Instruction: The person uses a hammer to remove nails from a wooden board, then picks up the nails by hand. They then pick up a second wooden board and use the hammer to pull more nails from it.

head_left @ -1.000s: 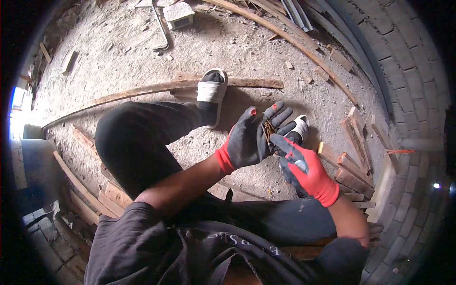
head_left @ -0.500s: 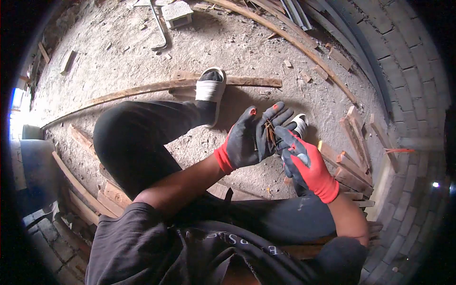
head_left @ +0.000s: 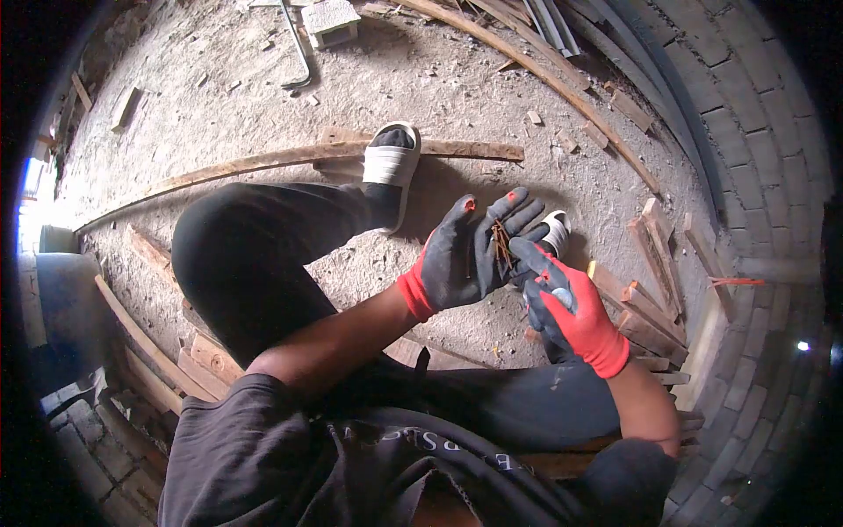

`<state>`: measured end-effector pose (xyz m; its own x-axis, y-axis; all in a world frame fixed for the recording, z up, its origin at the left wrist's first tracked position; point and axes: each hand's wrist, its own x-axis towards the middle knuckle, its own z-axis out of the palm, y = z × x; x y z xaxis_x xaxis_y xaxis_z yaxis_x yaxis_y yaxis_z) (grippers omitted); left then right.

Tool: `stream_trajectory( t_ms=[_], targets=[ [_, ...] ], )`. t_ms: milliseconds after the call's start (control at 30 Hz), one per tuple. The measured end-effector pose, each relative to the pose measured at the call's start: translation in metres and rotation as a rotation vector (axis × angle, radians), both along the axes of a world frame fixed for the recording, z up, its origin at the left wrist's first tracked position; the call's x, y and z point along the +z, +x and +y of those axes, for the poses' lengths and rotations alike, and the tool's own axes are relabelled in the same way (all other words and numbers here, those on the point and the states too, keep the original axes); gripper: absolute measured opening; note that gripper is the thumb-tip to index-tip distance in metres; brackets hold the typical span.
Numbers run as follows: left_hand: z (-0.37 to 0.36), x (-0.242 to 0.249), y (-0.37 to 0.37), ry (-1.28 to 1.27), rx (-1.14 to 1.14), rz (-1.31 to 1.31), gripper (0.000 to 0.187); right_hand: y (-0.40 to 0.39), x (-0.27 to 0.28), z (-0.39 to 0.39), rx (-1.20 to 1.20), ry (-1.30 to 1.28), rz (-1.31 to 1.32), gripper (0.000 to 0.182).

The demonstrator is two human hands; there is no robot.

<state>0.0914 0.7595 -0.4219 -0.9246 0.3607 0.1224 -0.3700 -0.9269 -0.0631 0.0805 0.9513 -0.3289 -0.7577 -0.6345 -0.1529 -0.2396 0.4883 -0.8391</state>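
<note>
My left hand (head_left: pixel 470 250), in a black-and-red work glove with worn fingertips, is palm up with its fingers spread. Several thin rusty nails (head_left: pixel 501 241) lie across its palm and fingers. My right hand (head_left: pixel 558 294), gloved alike, is beside it, fingertips reaching to the nails. Its other fingers are curled round something with a rounded grey end (head_left: pixel 563 299), mostly hidden by the glove. Both hands are above the ground between my legs, close to the white sandal (head_left: pixel 557 233) on my right foot.
A long wooden strip (head_left: pixel 290 158) runs under my left foot. Farther off lie a bent metal bar (head_left: pixel 297 53) and a pale block (head_left: pixel 330 23). Wood offcuts (head_left: pixel 654 307) are piled at right, near a block wall (head_left: pixel 764 176). A blue barrel (head_left: pixel 70 307) stands at left.
The nails have shifted slightly on my left palm, under the fingertips of my right hand. Both hands stay in nearly the same place.
</note>
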Motion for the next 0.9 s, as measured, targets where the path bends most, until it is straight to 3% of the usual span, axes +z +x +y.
stream_trajectory(
  t_ms=[67,267,900],
  targets=[
    [0.0,0.0,0.0,0.003,0.002,-0.006,0.08,0.002,0.001,0.0,0.03,-0.015,0.203,0.05],
    [0.0,0.003,0.001,-0.007,-0.005,-0.002,0.081,0.0,0.017,-0.009,0.037,0.025,0.054,0.05],
    [0.001,0.001,0.001,0.004,-0.015,0.006,0.083,0.007,-0.011,0.009,0.053,-0.009,0.18,0.047]
  ],
)
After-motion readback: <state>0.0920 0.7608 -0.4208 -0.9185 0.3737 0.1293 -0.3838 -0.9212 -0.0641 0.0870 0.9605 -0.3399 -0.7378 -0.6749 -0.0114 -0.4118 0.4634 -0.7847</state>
